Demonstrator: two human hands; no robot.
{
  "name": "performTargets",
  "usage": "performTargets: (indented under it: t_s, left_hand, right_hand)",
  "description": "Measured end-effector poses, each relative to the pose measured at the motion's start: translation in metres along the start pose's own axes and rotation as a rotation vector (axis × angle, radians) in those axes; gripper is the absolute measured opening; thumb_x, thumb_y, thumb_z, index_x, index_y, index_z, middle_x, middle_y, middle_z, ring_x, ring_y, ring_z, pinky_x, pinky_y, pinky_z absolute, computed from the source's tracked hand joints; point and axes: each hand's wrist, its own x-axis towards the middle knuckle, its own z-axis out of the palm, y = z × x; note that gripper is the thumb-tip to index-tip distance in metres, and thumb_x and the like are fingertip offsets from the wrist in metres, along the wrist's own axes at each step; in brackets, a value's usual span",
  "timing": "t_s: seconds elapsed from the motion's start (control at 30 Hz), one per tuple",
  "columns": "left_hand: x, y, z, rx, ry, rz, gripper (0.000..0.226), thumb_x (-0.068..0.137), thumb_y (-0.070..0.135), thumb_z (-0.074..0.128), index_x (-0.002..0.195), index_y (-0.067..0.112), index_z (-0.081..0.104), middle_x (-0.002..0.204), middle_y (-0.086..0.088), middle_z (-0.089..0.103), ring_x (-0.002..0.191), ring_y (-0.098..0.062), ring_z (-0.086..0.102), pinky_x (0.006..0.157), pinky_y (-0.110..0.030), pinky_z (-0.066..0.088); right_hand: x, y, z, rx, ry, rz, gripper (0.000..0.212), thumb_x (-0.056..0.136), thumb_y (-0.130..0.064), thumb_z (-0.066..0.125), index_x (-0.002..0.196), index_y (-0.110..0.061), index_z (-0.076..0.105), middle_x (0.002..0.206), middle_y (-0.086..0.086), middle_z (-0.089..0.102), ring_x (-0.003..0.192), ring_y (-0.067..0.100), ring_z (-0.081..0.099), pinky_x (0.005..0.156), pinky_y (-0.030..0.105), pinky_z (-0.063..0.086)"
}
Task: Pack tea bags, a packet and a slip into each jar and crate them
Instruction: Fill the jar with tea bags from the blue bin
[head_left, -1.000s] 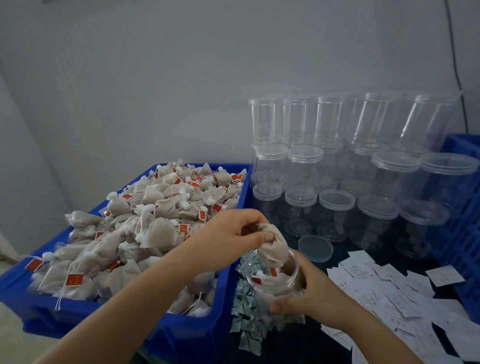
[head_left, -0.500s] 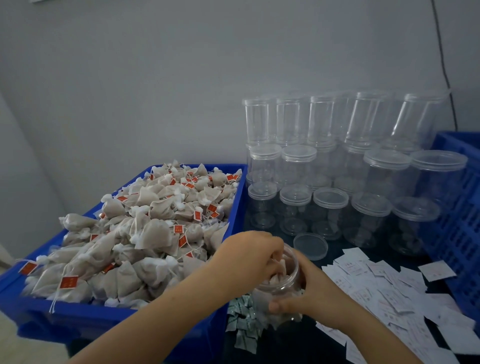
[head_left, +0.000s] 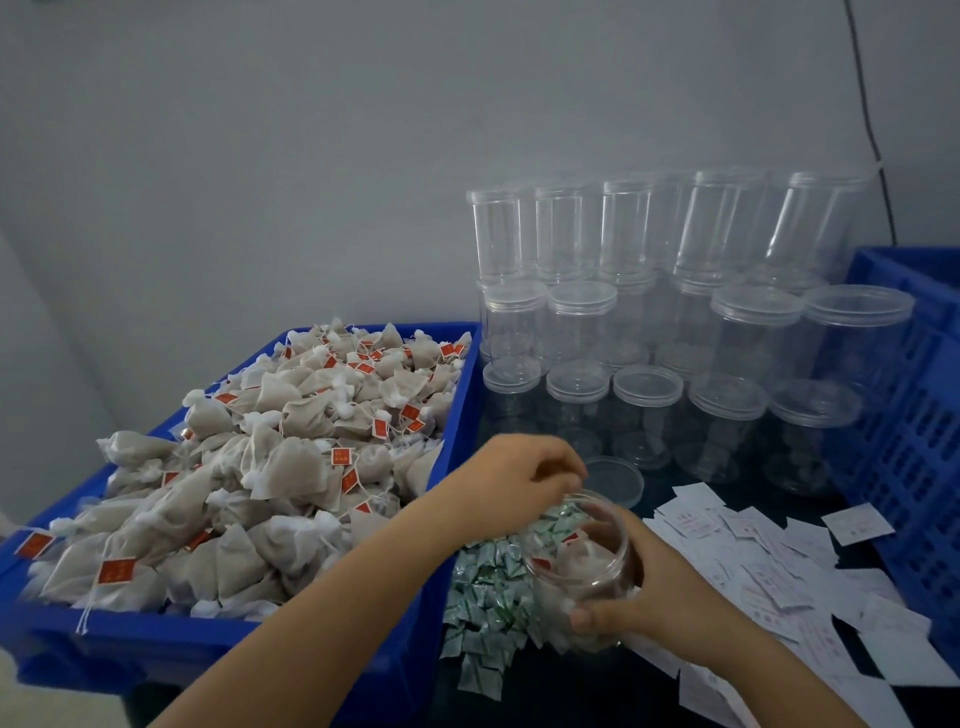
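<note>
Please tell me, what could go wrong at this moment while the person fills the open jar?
The right hand holds the open jar tilted, so tea bags could slip out onto the green packets. The loose lid lies right behind the left hand and might be knocked. The stacked empty jars stand close; a careless reach could topple them.
</note>
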Motion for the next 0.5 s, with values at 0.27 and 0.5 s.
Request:
performTargets:
  t_s: [0.27,0.5]
  left_hand:
    - [0.049,-0.038,0.035,0.517,-0.256,-0.195,0.029,0.093,0.015,0.055,0.121,0.010,0.057,0.120,-0.010,0.058,0.106,-0.026,0.057,0.089,-0.037,0.049]
    - [0.062,-0.049,0.058,0.696,-0.513,-0.253,0.021,0.091,0.007,0.052,0.109,0.001,0.061,0.104,-0.014,0.060,0.086,-0.027,0.055,0.081,-0.038,0.049]
  right_hand:
    - [-0.016,0.015,-0.019,-0.053,0.143,0.031,0.088,0.053,-0.014,0.093,0.127,-0.039,0.053,0.110,-0.029,0.064,0.106,-0.012,0.059,0.078,0.007,0.049]
    - [-0.025,0.019,-0.025,-0.069,0.179,0.045,0.090,0.051,-0.021,0.096,0.128,-0.042,0.052,0.123,-0.013,0.061,0.107,-0.012,0.058,0.080,0.009,0.049]
